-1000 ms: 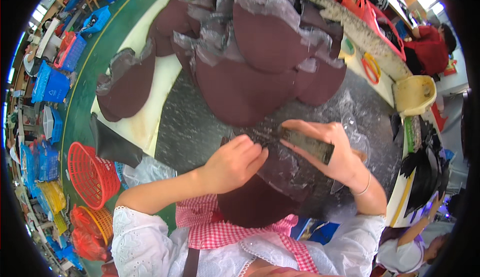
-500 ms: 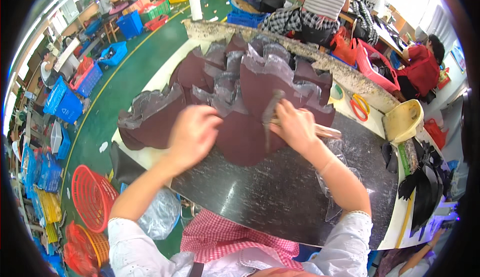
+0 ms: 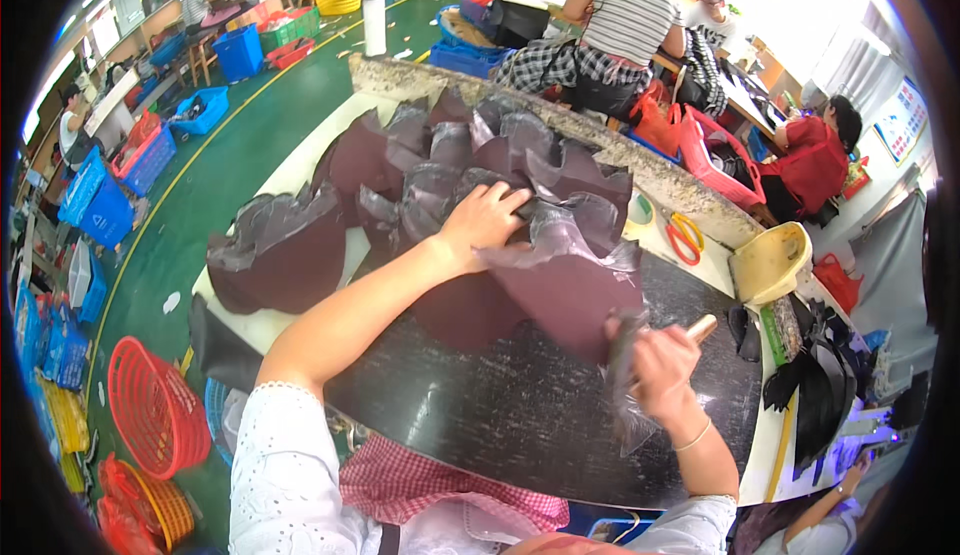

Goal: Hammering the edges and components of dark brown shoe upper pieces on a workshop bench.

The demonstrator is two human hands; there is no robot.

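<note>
My left hand (image 3: pixel 483 223) reaches over a pile of overlapping maroon leather pieces (image 3: pixel 280 265) with ragged, greyish edges. Its fingers are closed on the edge of one maroon piece (image 3: pixel 570 290), which is lifted at a slant above the dark board. Near that piece's lower right corner, my right hand (image 3: pixel 662 370) grips a hammer (image 3: pixel 702 329). Its wooden handle sticks out to the right of the fist, while the metal head is smeared by motion. Whether the right fingers also touch the piece, I cannot tell.
A scratched black board (image 3: pixel 480 425) covers the near table. To the right lie orange-handled scissors (image 3: pixel 684 239), a tape roll (image 3: pixel 640 207), a cream container (image 3: pixel 770 263) and black scraps (image 3: pixel 820 375). A low ledge (image 3: pixel 560 115) bounds the far side. Red baskets (image 3: pixel 155 405) stand left; people work beyond.
My left hand has moved right and taken hold of a maroon piece, which has shifted right and nearer. My right hand has come down and right with the hammer. The whole view has shifted slightly.
</note>
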